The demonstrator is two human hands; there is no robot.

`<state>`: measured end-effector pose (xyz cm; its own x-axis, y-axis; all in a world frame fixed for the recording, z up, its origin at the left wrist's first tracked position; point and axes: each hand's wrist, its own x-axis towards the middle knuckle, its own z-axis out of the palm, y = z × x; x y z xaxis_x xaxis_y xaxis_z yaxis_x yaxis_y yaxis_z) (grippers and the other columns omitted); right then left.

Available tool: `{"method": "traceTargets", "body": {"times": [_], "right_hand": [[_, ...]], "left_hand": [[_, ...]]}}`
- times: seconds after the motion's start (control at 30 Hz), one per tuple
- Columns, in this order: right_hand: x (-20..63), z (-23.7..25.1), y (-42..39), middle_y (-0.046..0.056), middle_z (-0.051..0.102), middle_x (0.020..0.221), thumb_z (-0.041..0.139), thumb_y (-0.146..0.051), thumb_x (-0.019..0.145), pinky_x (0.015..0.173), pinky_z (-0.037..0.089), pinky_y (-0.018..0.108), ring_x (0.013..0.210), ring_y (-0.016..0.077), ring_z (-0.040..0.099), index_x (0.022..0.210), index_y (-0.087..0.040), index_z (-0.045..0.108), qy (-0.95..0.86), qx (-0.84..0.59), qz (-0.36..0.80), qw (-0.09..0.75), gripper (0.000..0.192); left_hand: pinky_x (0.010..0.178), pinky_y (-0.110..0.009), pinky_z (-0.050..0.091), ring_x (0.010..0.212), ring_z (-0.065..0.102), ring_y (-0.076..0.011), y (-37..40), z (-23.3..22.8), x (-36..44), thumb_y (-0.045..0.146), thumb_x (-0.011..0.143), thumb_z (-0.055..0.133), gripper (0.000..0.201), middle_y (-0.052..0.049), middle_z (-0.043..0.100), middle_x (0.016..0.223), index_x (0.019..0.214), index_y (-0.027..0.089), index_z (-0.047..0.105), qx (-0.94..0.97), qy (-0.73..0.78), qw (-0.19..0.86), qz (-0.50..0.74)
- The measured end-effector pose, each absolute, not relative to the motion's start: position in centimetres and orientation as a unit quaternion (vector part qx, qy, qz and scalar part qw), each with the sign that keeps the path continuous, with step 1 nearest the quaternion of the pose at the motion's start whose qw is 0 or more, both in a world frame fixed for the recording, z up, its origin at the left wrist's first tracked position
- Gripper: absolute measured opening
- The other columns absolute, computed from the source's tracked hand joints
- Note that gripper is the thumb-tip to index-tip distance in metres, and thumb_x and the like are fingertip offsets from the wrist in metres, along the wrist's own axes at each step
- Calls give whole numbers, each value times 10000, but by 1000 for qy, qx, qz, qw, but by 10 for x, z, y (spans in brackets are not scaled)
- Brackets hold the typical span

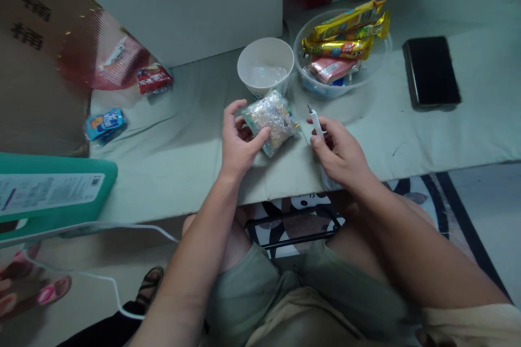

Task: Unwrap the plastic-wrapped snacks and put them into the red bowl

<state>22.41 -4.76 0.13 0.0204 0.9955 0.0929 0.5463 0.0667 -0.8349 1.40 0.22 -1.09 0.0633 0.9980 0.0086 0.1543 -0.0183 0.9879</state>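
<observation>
Snack packet (272,121), unopened, sits pinched in our left hand (237,143) just before the paper cup (265,66), right-hand fingers (321,133) pinching a small cutter (315,121) beside it.

One paper cup (265,68), one clear bowl (380,65) (snacks inside), two loose packets (153,78) (103,122), one phone (430,70)

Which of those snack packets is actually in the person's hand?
The clear, crinkly packet, gripped by the left hand in front of the white cup. The red packet and blue packet lie untouched far left.
</observation>
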Motion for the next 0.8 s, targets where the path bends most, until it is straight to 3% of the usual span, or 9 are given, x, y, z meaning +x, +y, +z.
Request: {"method": "traceTargets", "body": {"times": [0.07,0.13,0.23,0.33,0.53,0.8], "right_hand": [[226,4,-49,52,716,995,469,-422,973,802,516,351,845,210,645,1322,-233,612,-623,-609,317,374,422],[226,7,-50,35,716,916,446,-429,994,743,500,332,774,199,634,1296,-240,627,-604,-621,331,374,400],[223,13,-51,13,654,720,414,-412,995,639,440,305,620,170,564,1001,-217,674,-593,-626,355,361,326],[217,19,-52,9,591,620,408,-410,974,619,388,298,572,153,519,763,-215,605,-641,-601,342,334,348],[213,20,-51,58,627,673,386,-358,951,624,302,324,614,195,526,845,-197,651,-696,-628,270,219,327],[234,20,-65,80,676,711,381,-375,980,609,254,329,644,214,546,797,-208,645,-704,-657,258,80,362]], "left_hand": [[854,-316,536,955,662,-191,2,-10,15,528,760,785,709,-21,602,1052,1337,315,431,567,521,452,450],[804,-295,526,881,644,-160,1,-10,18,484,761,779,611,-10,590,1029,1250,292,467,580,524,436,447],[732,-270,506,793,613,-126,-1,-13,23,420,758,772,537,4,578,1015,1183,275,478,592,525,429,436],[701,-265,494,766,600,-123,-4,-16,27,424,763,772,509,14,564,977,1155,270,486,599,524,435,422],[690,-262,499,739,592,-116,-6,-18,28,421,762,767,500,16,584,972,1146,265,485,603,525,440,409],[753,-298,526,782,636,-137,0,-16,28,359,743,763,461,10,602,948,1085,253,473,567,557,458,399]]}}
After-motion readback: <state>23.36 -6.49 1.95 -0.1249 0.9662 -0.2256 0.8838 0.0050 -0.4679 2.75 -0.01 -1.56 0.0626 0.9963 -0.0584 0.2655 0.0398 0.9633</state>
